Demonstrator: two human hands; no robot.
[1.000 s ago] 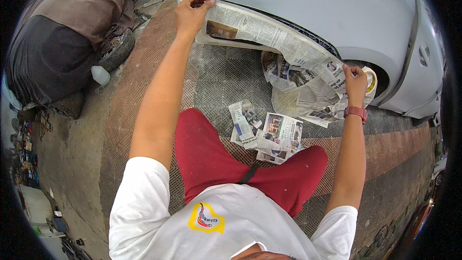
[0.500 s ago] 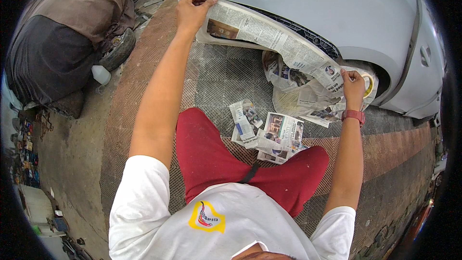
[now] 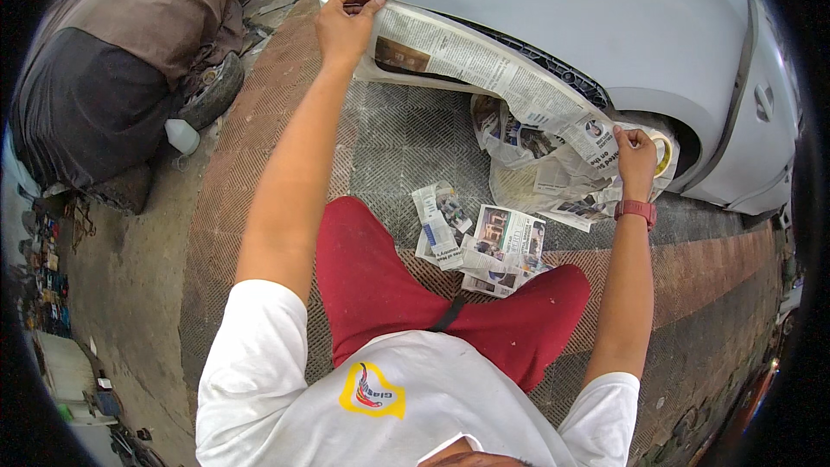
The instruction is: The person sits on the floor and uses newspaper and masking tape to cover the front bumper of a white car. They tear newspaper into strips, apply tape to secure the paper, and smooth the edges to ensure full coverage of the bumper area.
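A long strip of newspaper [image 3: 488, 69] is stretched along the lower edge of a grey car body [image 3: 553, 0]. Its left end is pinched between the thumb and fingers of my left hand [image 3: 346, 22]. My right hand [image 3: 635, 156] grips the right end near the wheel arch. A yellow-cored roll of tape [image 3: 662, 154] shows just beside the right hand; whether the fingers touch it, I cannot tell. More crumpled newspaper [image 3: 562, 177] hangs below the strip, by the wheel. Between strip and body, a dark honeycomb-patterned edge [image 3: 562, 71] is visible.
Loose newspaper pieces [image 3: 501, 246] lie on the patterned tile floor [image 3: 406, 147] by my knees. At the left stands a cloth-covered vehicle [image 3: 112, 95] with an exposed tire [image 3: 213, 91] and a white plastic jug [image 3: 181, 136] beside it.
Both hands keep hold of the newspaper strip. My left hand has shifted very slightly left; otherwise the scene is nearly the same.
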